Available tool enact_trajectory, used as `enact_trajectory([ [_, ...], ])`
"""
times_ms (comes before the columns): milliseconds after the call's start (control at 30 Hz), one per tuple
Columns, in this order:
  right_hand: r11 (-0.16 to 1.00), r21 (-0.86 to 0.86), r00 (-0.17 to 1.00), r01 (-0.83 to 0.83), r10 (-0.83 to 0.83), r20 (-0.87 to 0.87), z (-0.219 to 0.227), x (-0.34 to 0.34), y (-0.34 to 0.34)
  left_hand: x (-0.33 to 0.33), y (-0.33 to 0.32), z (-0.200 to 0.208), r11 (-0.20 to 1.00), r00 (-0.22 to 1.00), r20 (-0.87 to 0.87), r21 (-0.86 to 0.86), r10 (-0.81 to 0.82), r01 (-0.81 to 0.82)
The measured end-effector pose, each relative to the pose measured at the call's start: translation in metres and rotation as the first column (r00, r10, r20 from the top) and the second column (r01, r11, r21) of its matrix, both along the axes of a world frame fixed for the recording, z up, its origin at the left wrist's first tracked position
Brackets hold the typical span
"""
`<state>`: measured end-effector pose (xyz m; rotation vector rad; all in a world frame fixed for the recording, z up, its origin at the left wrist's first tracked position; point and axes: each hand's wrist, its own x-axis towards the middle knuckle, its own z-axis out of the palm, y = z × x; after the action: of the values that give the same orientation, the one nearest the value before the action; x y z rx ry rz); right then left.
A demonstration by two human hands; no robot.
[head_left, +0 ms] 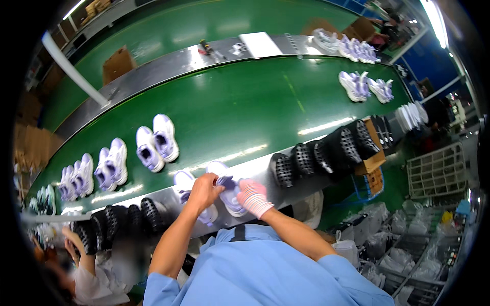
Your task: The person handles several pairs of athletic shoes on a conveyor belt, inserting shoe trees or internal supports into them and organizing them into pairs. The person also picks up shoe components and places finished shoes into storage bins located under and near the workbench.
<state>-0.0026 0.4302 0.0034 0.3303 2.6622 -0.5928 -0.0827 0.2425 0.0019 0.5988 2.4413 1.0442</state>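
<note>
Right in front of me a white and lavender sneaker stands on the metal edge, its toe pointing away. My left hand is bare and closed, its fingers pinching the sneaker at the tongue and lace area. A pink striped glove covers my right hand, which is closed on the sneaker's right side; its fingertips are partly hidden. Another sneaker of the same colours lies just left, partly covered by my left hand and forearm.
A green belt carries more sneakers at left and far right. Black dimpled shoe-shaped pieces line the metal edge on both sides. A cardboard box stands at right. A co-worker's arm shows at lower left.
</note>
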Motion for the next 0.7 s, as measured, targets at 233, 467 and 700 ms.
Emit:
enact_trajectory([
  [233, 0.996, 0.023, 0.986, -0.084, 0.087, -0.142, -0.013, 0.016, -0.003, 0.026, 0.007, -0.039, 0.992, 0.991, -0.065, -0.025, 0.120, -0.122],
  [467, 0.846, -0.106, 0.579, 0.522, -0.443, -0.684, 0.066, 0.087, 0.121, 0.027, 0.002, -0.005, 0.980, 0.970, 0.152, 0.030, 0.188, -0.195],
  [700, 0.743, 0.173, 0.616, 0.646, -0.373, -0.694, -0.001, 0.122, 0.231, 0.027, 0.024, 0.058, 0.930, 0.927, -0.295, 0.346, 0.232, -0.122],
])
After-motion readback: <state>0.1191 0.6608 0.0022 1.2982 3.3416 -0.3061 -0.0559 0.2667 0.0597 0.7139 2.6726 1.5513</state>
